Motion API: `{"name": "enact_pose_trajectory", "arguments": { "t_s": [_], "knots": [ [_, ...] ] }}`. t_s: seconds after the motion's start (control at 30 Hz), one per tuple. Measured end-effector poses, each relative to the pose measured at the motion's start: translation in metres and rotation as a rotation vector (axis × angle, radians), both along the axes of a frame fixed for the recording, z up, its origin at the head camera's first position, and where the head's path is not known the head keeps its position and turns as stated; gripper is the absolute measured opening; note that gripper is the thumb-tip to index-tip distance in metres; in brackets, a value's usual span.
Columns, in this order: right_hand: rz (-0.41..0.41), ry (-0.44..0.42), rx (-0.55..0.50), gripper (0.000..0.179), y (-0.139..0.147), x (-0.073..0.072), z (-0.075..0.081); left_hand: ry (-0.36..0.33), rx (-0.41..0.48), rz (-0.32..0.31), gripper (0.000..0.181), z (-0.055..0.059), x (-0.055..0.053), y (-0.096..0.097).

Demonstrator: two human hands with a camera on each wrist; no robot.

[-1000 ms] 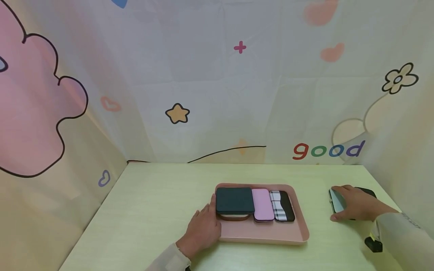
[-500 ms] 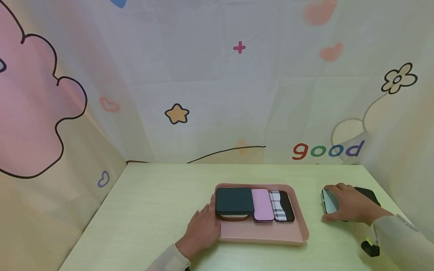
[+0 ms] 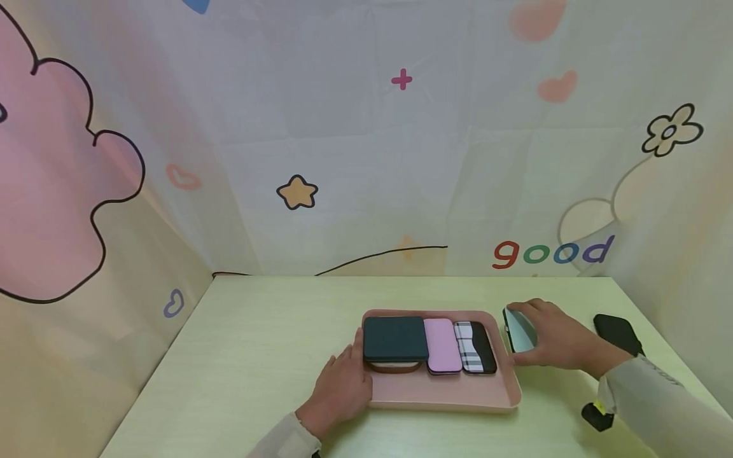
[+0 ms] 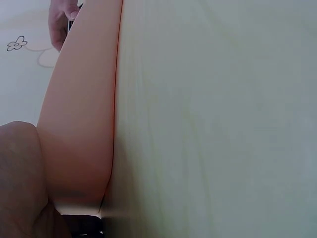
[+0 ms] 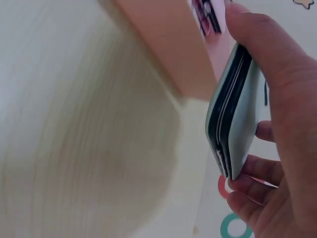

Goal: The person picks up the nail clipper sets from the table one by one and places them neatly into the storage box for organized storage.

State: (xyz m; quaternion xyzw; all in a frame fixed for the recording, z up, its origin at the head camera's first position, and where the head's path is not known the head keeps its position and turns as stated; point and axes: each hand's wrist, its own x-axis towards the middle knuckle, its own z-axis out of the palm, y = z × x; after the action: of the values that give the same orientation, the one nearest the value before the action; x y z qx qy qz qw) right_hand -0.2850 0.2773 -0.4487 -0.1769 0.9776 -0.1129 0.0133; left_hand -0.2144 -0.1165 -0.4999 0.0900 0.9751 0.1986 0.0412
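Note:
My right hand [image 3: 552, 337] grips a thin pale mint case [image 3: 522, 331] by its edges, just above the right rim of the pink tray [image 3: 441, 397]. In the right wrist view, the mint case [image 5: 235, 114] shows a dark edge with metal lines, thumb on one end and fingertips on the other. My left hand [image 3: 340, 388] rests against the tray's left side with its fingers extended. Inside the tray lie a dark green case [image 3: 395, 339], a pink case [image 3: 443, 345] and a black-and-plaid case [image 3: 476, 347]. Something brown and cream shows partly beneath the dark green one.
A black flat case [image 3: 618, 332] lies at the right of the pale table [image 3: 275, 331], beyond my right wrist. A printed curtain [image 3: 366, 159] stands along the table's back and sides. Below my right sleeve hangs a small black piece [image 3: 597, 417].
My right hand has carried the mint case leftward, from beside the black case to the tray's right rim. More of the black case shows. My left hand stays in place.

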Motion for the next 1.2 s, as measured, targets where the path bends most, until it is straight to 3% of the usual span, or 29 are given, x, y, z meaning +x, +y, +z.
{"name": "enact_pose_trajectory", "arguments": {
  "t_s": [0.6, 0.77, 1.03, 1.2],
  "knots": [
    [0.112, -0.007, -0.049, 0.104, -0.051, 0.006, 0.006, -0.011, 0.012, 0.007, 0.07, 0.0, 0.0, 0.0],
    [0.103, -0.021, -0.006, 0.107, -0.062, 0.005, 0.001, -0.006, 0.014, 0.004, 0.07, 0.0, 0.0, 0.001],
    [0.168, 0.074, 0.072, 0.107, -0.069, -0.002, -0.007, 0.005, 0.015, 0.002, 0.07, -0.002, 0.0, 0.0],
    [0.146, 0.045, 0.114, 0.11, -0.073, -0.002, -0.016, 0.002, 0.018, 0.004, 0.07, -0.002, 0.0, 0.0]
  ]
}}
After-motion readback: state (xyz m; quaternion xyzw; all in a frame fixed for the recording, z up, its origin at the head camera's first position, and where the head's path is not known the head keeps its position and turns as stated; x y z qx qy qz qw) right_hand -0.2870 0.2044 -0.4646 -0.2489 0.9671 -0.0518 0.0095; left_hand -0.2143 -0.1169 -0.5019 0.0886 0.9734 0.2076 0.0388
